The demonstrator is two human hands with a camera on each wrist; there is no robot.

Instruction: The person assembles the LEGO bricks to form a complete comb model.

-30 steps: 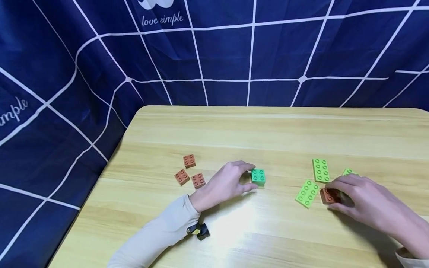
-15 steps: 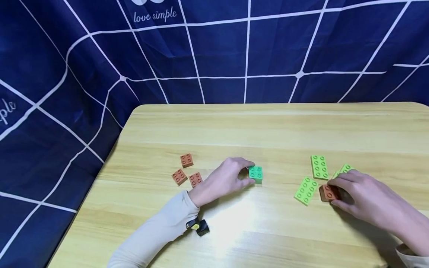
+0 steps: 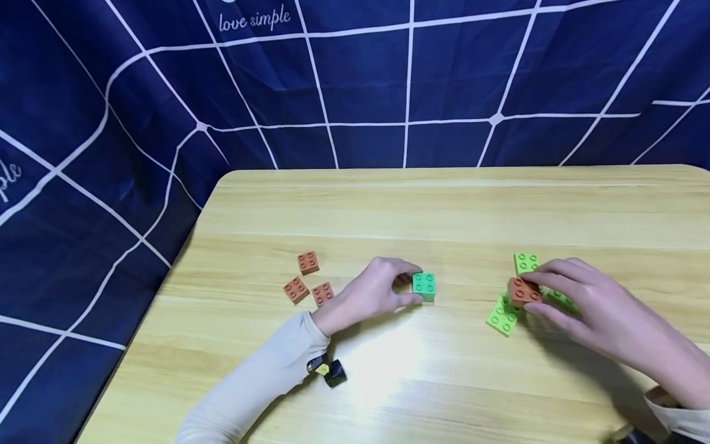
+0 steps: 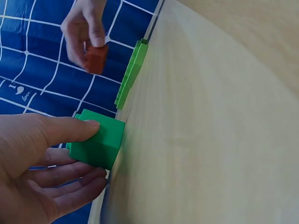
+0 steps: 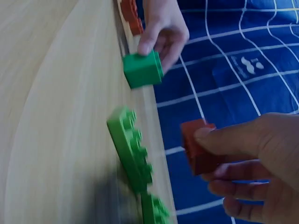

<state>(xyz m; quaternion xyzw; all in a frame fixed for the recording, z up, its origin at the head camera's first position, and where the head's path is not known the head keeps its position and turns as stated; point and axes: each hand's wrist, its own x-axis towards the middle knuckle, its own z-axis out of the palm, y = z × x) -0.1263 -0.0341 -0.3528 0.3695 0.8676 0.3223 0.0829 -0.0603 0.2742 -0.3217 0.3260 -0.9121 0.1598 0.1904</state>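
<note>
Near the middle of the table, my left hand [image 3: 378, 290] holds a green building brick [image 3: 424, 286] between thumb and fingers. The left wrist view shows the thumb lying on one side of that green brick [image 4: 99, 140]. On the right, my right hand [image 3: 590, 302] pinches a reddish-brown brick [image 3: 524, 291], raised over the lime-green bricks. In the right wrist view, this brown brick [image 5: 198, 147] stands off the table between thumb and fingers. Beneath and around it lie long lime-green bricks [image 3: 503, 316], partly covered by the hand and the brown brick.
Three reddish-brown bricks [image 3: 296, 289] lie left of my left hand, one partly behind the wrist. The light wooden table [image 3: 355, 209] ends at a dark blue curtain [image 3: 366, 80] with white lines. A small black device [image 3: 334, 372] sits at the left wrist.
My right hand has lifted the brown brick off the table and carried it left and away from me, over the lime-green bricks. The left hand stays at the green brick.
</note>
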